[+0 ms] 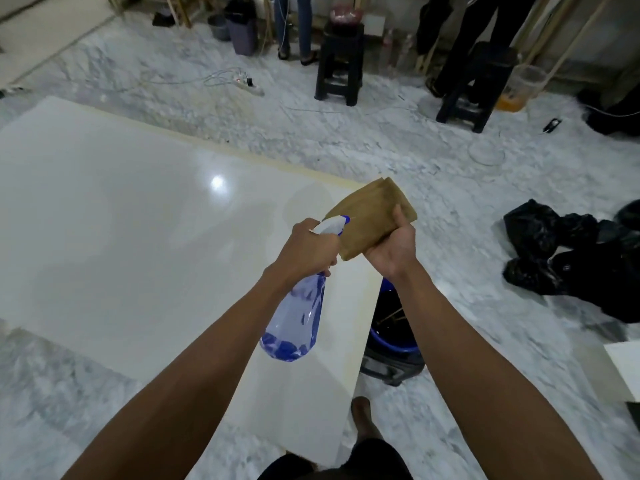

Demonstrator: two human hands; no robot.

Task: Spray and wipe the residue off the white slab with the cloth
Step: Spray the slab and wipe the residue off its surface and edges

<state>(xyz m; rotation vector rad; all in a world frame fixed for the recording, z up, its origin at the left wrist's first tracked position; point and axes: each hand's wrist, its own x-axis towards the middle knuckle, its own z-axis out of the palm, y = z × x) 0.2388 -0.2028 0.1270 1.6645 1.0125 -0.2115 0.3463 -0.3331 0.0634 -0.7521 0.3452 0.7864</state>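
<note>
Our left hand (306,249) grips the clear blue plastic spray bottle (294,320); our right hand (391,245) grasps the folded brown cloth (367,216), both above the glossy white slab (121,220). Wiping not yet begun, we judge; the nozzle points at the cloth.

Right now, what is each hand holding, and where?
The left hand grips the spray bottle at its neck; the right hand holds the folded cloth by its near edge.

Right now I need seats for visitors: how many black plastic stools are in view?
2. One black stool stands at top centre of the floor; the other black stool stands to its right, partly hidden behind a standing person's legs.
</note>
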